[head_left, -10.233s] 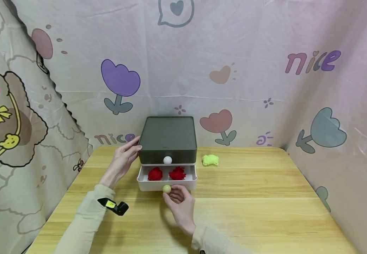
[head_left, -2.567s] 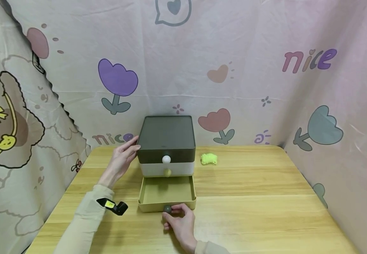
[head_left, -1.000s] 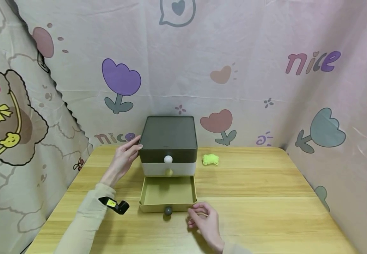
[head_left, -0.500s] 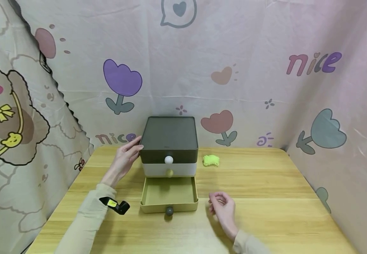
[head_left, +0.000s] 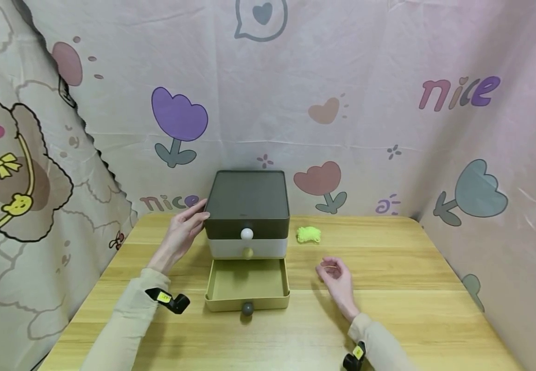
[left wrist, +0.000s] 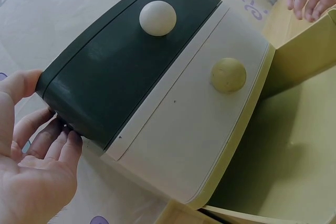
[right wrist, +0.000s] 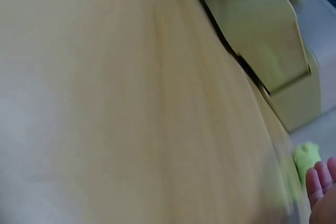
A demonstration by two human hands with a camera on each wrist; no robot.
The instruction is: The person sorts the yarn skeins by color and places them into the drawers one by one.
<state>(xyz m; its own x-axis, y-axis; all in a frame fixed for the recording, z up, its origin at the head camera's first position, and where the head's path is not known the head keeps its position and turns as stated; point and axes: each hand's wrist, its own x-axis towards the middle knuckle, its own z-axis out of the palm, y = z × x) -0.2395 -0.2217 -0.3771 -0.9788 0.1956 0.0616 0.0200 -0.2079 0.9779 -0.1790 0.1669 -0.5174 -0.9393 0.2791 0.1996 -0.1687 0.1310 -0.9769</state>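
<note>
A small desktop drawer cabinet (head_left: 249,196) with a dark green top tier, a white middle tier and an olive bottom tier stands on the table. Its bottom drawer (head_left: 249,305) is pulled out, with a bare inside and a dark round knob (head_left: 247,309). My left hand (head_left: 182,234) rests against the cabinet's left side, thumb at the top front corner and fingertips on the side wall (left wrist: 79,98). My right hand (head_left: 337,283) hovers right of the drawer, fingers loosely bent and holding nothing. Just behind it lies a fluffy neon-green bundle (head_left: 308,234), resembling yarn.
The upper drawers are closed, with a white knob (head_left: 246,234) and an olive knob (head_left: 247,253). A printed cloth (head_left: 258,93) hangs behind the wooden table (head_left: 411,278) and along both sides.
Earlier, the middle drawer holding two red fluffy balls was pushed in and the bottom one drawn out. My right hand let go of its knob and moved right and back; the left stayed put.
</note>
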